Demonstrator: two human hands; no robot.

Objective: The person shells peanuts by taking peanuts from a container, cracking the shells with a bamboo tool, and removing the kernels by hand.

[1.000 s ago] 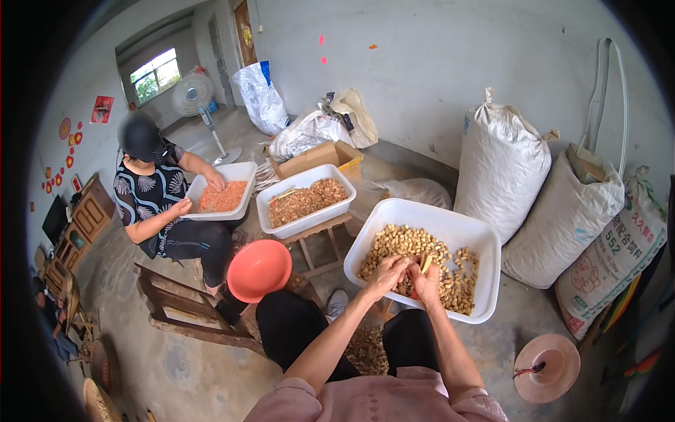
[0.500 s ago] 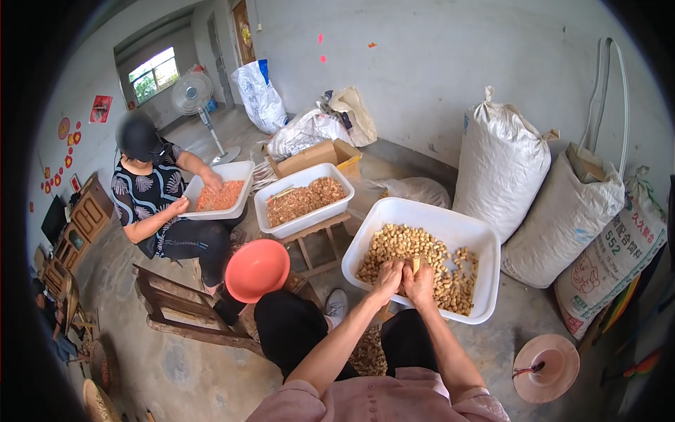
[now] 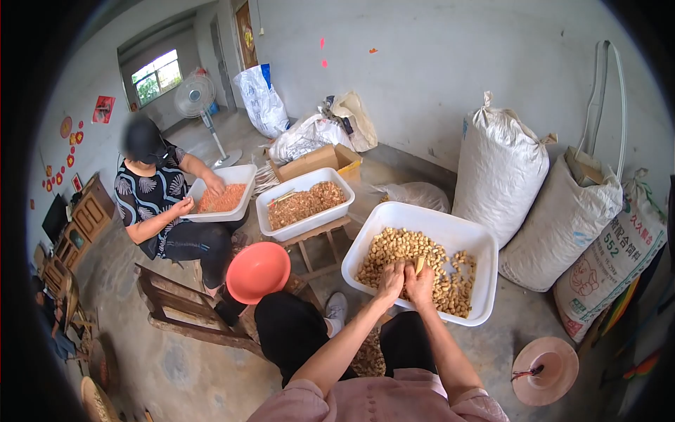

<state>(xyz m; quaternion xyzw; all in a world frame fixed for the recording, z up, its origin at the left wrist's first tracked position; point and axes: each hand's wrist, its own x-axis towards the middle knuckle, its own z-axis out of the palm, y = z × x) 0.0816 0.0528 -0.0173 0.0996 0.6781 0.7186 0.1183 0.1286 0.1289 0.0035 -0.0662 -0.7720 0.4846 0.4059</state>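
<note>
A white plastic tub in front of me holds many unshelled peanuts. Over its near side my left hand and my right hand are side by side, touching at the fingers. A short, pale yellow strip stands out from the fingers of my right hand, which is closed round it. The fingers of my left hand are pressed together; whatever they hold is too small and hidden to name.
To the left are a tub of shells, a red basin and a wooden chair. A seated person has a hand in a tub of reddish kernels. Full sacks stand right; a hat lies below.
My hands have drawn closer together and turned, and the yellow strip now points more upright. The seated person's hand has shifted slightly in the kernels.
</note>
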